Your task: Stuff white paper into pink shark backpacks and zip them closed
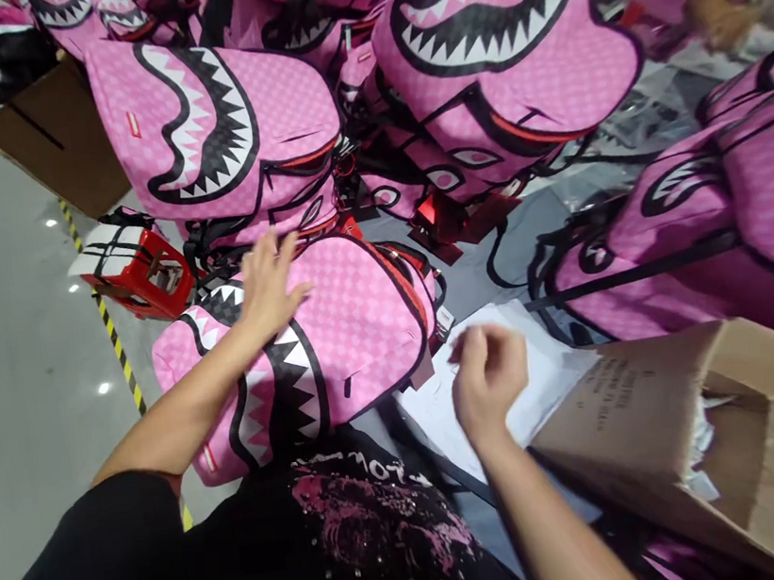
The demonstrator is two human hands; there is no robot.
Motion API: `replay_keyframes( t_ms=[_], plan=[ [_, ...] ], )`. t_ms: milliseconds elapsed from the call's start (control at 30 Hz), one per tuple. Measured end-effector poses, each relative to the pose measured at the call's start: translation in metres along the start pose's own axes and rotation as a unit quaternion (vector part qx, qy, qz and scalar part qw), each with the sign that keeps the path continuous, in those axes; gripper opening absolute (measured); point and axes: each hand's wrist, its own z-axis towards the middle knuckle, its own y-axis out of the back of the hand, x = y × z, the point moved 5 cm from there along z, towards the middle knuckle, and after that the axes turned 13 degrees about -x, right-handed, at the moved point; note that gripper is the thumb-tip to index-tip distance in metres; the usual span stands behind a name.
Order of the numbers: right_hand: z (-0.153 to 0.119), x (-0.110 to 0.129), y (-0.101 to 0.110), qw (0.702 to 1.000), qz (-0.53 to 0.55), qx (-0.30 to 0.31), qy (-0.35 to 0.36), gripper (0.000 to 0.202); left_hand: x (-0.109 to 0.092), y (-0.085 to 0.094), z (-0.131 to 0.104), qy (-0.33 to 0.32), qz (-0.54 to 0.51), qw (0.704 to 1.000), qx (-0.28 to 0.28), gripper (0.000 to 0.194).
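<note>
A pink checkered backpack (362, 317) with a black-and-white shark mouth lies on its side in front of me. My left hand (272, 286) rests on its upper part with the fingers spread. To the right of the backpack, above white sheets (538, 356) on the grey table, is my right hand (489, 372). Its fingers are curled inward, and what they hold, if anything, is too small to make out. Small dark tags hang at the backpack's zipper side, between it and my right hand.
More pink backpacks (285, 113) are piled behind, with others (766, 192) at the right. An open cardboard box (631, 410) stands at the lower right. A red stool (149, 274) is on the left. Another person's hand (721, 8) shows at the upper right.
</note>
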Motion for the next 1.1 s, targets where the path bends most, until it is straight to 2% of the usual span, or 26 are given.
replay_keyframes(
  t_ms=[33, 100, 167, 233, 300, 400, 567, 633, 767, 800, 867, 933, 1000, 1033, 1100],
  plan=[
    [-0.024, -0.002, 0.013, 1.000, 0.004, -0.012, -0.006, 0.036, 0.021, 0.004, -0.007, 0.060, 0.040, 0.997, 0.014, 0.085],
    [-0.072, 0.007, 0.005, 0.990, -0.006, 0.135, 0.049, 0.031, 0.064, 0.012, -0.024, 0.172, 0.108, 0.978, 0.042, 0.087],
    [-0.104, 0.017, -0.023, 0.953, -0.093, 0.273, 0.092, 0.032, 0.099, 0.017, -0.041, 0.246, 0.143, 0.954, 0.090, 0.089],
    [-0.114, 0.023, -0.051, 0.916, -0.197, 0.334, 0.107, 0.032, 0.121, 0.018, -0.053, 0.271, 0.148, 0.941, 0.139, 0.088],
    [-0.112, 0.028, -0.071, 0.893, -0.258, 0.349, 0.116, 0.026, 0.129, 0.018, -0.061, 0.260, 0.147, 0.941, 0.156, 0.086],
    [-0.112, 0.031, -0.079, 0.889, -0.286, 0.334, 0.127, 0.019, 0.129, 0.018, -0.066, 0.236, 0.153, 0.949, 0.141, 0.084],
    [-0.119, 0.021, -0.063, 0.918, -0.271, 0.255, 0.138, 0.021, 0.128, 0.016, -0.072, 0.220, 0.146, 0.959, 0.099, 0.083],
    [-0.103, 0.011, -0.057, 0.934, -0.275, 0.198, 0.113, 0.024, 0.130, 0.015, -0.075, 0.214, 0.141, 0.963, 0.082, 0.082],
    [-0.047, -0.006, -0.051, 0.951, -0.308, 0.029, 0.007, 0.028, 0.129, 0.013, -0.081, 0.183, 0.135, 0.973, 0.045, 0.078],
    [-0.037, -0.005, -0.052, 0.951, -0.309, 0.001, -0.007, 0.028, 0.128, 0.013, -0.082, 0.177, 0.136, 0.974, 0.037, 0.078],
    [-0.030, 0.003, -0.057, 0.954, -0.299, -0.012, -0.001, 0.028, 0.129, 0.012, -0.083, 0.178, 0.140, 0.974, 0.032, 0.076],
    [-0.044, 0.016, -0.061, 0.965, -0.254, 0.028, 0.059, 0.028, 0.130, 0.011, -0.083, 0.185, 0.146, 0.971, 0.036, 0.075],
    [-0.079, 0.028, -0.057, 0.975, -0.164, 0.075, 0.132, 0.025, 0.132, 0.010, -0.081, 0.184, 0.149, 0.971, 0.037, 0.073],
    [-0.099, 0.030, -0.050, 0.980, -0.118, 0.077, 0.142, 0.024, 0.133, 0.009, -0.081, 0.180, 0.149, 0.972, 0.035, 0.073],
    [-0.139, 0.022, -0.033, 0.994, -0.051, 0.051, 0.077, 0.022, 0.134, 0.007, -0.080, 0.172, 0.146, 0.974, 0.030, 0.073]
  ],
)
